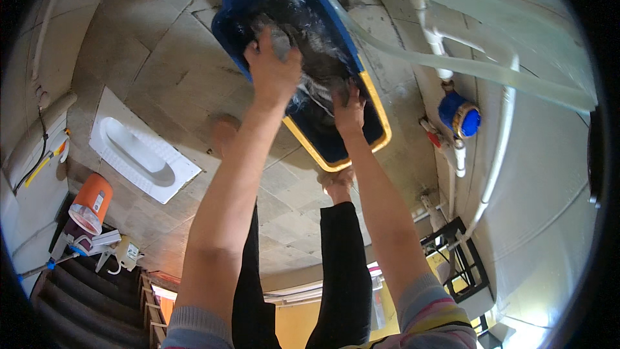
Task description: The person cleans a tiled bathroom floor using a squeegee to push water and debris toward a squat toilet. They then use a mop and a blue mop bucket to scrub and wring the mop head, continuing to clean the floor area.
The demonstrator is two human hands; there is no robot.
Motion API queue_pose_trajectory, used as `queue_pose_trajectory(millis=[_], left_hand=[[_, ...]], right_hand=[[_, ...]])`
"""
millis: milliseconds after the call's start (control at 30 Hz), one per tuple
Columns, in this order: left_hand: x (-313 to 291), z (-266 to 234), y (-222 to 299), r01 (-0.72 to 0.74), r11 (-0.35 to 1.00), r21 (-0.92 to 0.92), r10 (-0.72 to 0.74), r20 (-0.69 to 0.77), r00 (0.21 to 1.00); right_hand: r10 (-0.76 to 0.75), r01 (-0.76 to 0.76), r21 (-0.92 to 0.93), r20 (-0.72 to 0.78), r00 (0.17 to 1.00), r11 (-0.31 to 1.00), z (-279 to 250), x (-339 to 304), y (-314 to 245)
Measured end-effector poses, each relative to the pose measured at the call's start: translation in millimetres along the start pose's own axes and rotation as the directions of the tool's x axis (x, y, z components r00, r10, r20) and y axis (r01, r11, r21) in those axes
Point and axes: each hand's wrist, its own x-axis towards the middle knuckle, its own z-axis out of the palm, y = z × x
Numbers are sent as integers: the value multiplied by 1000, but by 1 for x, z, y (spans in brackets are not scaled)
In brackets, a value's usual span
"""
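A long tub (380, 105) sits on the tiled floor, its rim blue at the far end and yellow at the near end. Dark, wet cloth (316, 48) lies in it amid water with pale suds. My left hand (274, 71) reaches over the tub's left side, its fingers closed on a grey, bunched part of the cloth. Lower down inside the tub, near the right rim, my right hand (349, 111) grips the dark cloth, its fingertips partly hidden by folds and water.
Left of my legs, a white squat toilet (145, 152) is set in the floor. An orange container (91, 201) stands beyond it. A pale hose (413, 58) arches past the tub's right side. White pipes (507, 116) and a blue water meter (460, 115) line the right wall.
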Motion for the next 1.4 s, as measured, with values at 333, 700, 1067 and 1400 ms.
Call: queue_pose_trajectory(millis=[333,700,1067,1400], left_hand=[[-6,34,-42,327,860,-393,-226,282,933],[-22,27,-32,524,467,-712,-322,415,851],[-80,21,-1,431,380,-819,-329,316,890],[-1,2,-19,82,908,-410,-39,111,993]], right_hand=[[151,-440,628,459,875,641,40,53,-25],[-409,45,700,363,837,713,-129,-99,-118],[-316,256,434,70,946,864,-67,-15,-100],[-65,65,-1,-46,997,998,16,-1,-22]])
